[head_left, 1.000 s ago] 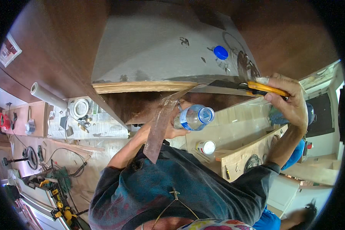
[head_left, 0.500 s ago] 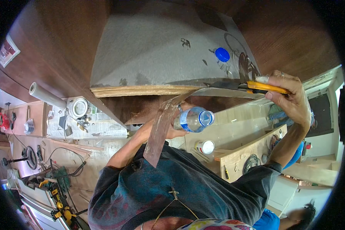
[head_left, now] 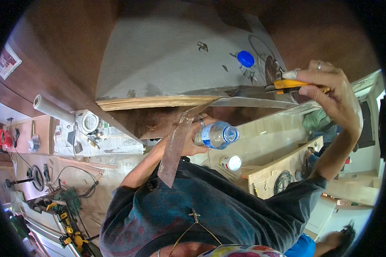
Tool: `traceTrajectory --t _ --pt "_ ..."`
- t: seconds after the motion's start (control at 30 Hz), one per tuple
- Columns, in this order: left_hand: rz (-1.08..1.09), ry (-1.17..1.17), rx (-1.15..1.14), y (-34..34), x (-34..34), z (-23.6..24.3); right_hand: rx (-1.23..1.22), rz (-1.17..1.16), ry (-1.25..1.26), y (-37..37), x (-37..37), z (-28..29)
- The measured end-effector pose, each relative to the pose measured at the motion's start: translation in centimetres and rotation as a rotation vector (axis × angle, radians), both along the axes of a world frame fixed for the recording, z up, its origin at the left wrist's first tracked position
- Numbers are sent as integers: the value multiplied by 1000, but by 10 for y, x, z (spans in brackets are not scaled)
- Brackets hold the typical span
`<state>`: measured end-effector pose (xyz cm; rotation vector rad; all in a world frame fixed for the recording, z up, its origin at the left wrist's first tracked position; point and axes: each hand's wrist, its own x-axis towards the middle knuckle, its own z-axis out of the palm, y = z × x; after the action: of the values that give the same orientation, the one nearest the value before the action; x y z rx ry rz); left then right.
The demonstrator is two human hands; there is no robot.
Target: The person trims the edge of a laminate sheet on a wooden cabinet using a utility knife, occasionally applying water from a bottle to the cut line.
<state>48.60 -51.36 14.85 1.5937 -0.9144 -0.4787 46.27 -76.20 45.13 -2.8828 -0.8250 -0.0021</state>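
Note:
My right hand (head_left: 330, 88) is closed round a yellow-and-black utility knife (head_left: 289, 84). Its dark blade reaches left, lying along the front edge of a grey board (head_left: 167, 64). From that edge a long brown edging strip (head_left: 174, 150) bends away and hangs down toward my shirt. My left hand (head_left: 196, 143), below the board, grips a clear plastic bottle (head_left: 220, 134) with a blue label and no cap on its mouth. The strip passes in front of that hand and hides part of it. A blue bottle cap (head_left: 245, 59) lies on the board beside dark smears.
Brown panels flank the board. At left, a newspaper-covered surface (head_left: 111, 143) holds a tape roll (head_left: 89, 122), scissors and a white film roll (head_left: 53, 108). A white tub (head_left: 231, 162) stands below the bottle. Rightward are a plywood piece (head_left: 266, 175), a cable coil (head_left: 283, 182) and another person.
My right wrist has swung to the right, with the knife still held at the board's edge. The view has shifted slightly. My left hand keeps the bottle in nearly the same place.

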Motion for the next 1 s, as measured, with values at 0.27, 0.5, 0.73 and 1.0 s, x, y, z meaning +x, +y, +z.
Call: traceTrajectory --t 0.27,0.5,0.73,1.0 --pt "72 -108 20 -3 -2 -8 -246 39 -90 4 7 18" --pt "9 -22 -4 -7 1 2 -428 145 -334 24 -4 12" --pt "-14 -150 -15 -11 6 -9 -446 177 -430 6 0 1" --pt "-12 -20 -35 -7 6 -7 -523 182 -481 7 0 5"
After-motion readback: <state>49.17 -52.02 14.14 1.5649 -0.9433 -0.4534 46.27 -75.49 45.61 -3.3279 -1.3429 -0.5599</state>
